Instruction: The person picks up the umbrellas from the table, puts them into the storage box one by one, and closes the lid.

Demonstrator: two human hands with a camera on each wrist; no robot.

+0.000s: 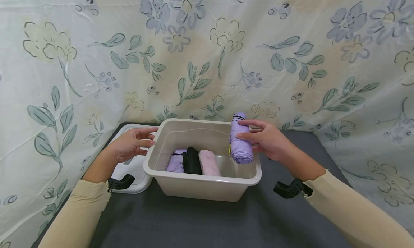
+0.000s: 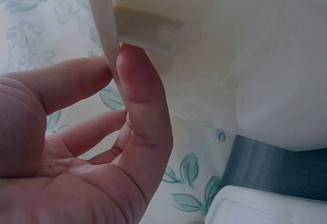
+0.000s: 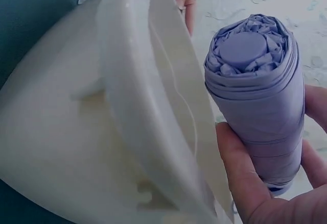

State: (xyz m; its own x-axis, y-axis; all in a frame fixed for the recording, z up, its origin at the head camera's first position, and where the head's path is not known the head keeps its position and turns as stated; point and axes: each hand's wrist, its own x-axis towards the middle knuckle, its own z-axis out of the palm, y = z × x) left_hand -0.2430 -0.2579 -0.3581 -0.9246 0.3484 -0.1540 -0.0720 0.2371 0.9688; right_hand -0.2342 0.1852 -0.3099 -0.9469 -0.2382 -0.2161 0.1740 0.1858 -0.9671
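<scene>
The folded lilac umbrella [image 1: 240,140] is a short, fat roll of crinkled fabric, bound tight by a strap, with a flat round cap at one end and a dark band near the other; a small yellow tag shows at its side. It sits tilted over the right inner edge of the beige plastic bin [image 1: 200,183], above the bin's floor rather than on it. The right hand [image 1: 268,138] holds it, thumb and fingers curled round the roll from the right; the right wrist view shows the cap end [image 3: 245,50] pointing toward the camera with the thumb [image 3: 240,173] along its side. Inside the bin, side by side on the bottom, lie three more folded umbrellas: a pale purple one [image 1: 176,162], a black one [image 1: 192,161] and a pink one [image 1: 208,163]. The left hand [image 1: 129,144] pinches the bin's left rim, thumb [image 2: 140,112] against the lip and the fingers on its other side. A white lid [image 1: 134,176] lies just left of the bin on the dark grey tabletop [image 1: 207,223]. A floral cloth [image 1: 207,54] hangs behind and at both sides.
</scene>
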